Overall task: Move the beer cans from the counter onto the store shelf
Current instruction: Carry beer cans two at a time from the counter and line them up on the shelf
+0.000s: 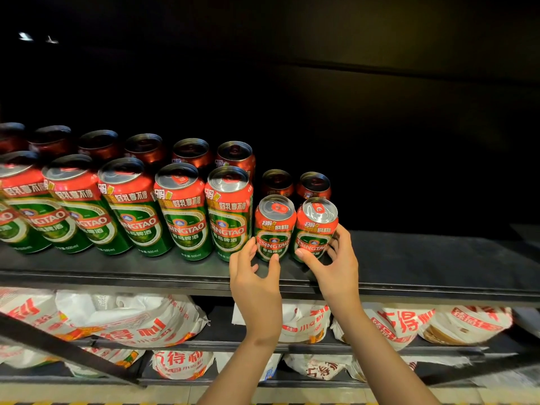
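Two short beer cans stand upright at the near edge of the dark store shelf (409,267), long axes vertical, pull-tab tops up and their red-and-green labels facing the near side. The left short can (274,228) and the right short can (315,229) stand just beside each other, almost touching.

The left hand (255,276) reaches up from below with its fingers loosely curled around the base of the left short can, thumb tip on the label's lower front and fingertips at its left side; the grip looks light and partly open. The right hand (336,264) wraps the right short can, thumb across the lower front and fingers curled round its right side.

Behind these two stand two more short cans (277,182) in shadow, four short ones in all. To the left, a near row of five tall cans (229,211) stands upright, labels forward, with a far row of six tall cans (191,152) behind it, dim and partly hidden; the leftmost ones are cut by the frame edge.

Right of the short cans the shelf is dark. Below it, lower racks hold white sacks (140,320) printed with red characters.
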A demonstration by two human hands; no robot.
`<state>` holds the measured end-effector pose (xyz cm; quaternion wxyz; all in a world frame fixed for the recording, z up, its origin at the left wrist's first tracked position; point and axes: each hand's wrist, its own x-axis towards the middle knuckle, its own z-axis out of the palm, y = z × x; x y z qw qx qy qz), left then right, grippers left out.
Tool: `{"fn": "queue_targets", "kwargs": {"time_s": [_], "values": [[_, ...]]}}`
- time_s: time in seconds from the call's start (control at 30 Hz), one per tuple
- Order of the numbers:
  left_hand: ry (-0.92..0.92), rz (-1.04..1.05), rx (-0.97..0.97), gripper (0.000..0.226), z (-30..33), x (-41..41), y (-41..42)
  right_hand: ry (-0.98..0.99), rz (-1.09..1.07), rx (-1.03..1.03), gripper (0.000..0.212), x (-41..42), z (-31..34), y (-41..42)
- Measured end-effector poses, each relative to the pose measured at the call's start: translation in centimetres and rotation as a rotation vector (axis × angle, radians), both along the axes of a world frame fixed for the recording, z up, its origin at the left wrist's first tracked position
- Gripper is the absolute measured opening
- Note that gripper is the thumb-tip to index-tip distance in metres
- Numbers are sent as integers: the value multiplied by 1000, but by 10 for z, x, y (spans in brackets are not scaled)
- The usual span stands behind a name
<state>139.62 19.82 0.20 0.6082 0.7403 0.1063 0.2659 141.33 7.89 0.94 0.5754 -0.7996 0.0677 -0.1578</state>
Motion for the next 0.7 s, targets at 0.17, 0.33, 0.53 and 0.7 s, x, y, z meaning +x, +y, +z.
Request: {"fn": "queue_targets", "kwargs": {"time_s": [0.17,0.33,0.53,0.7], "values": [[59,-108,6,43,2,-6,8,26,-17,-32,70,-3,6,3],[203,-295,-3,38,7,-12,26,54,-34,-209,59,-26,6,4],[422,-640,5,24,30,-18,36,149,-131,-330,28,-95,17,-22],[413,-938,244,26,37,-54,4,275,-243,-321,30,-191,26,-54]]}}
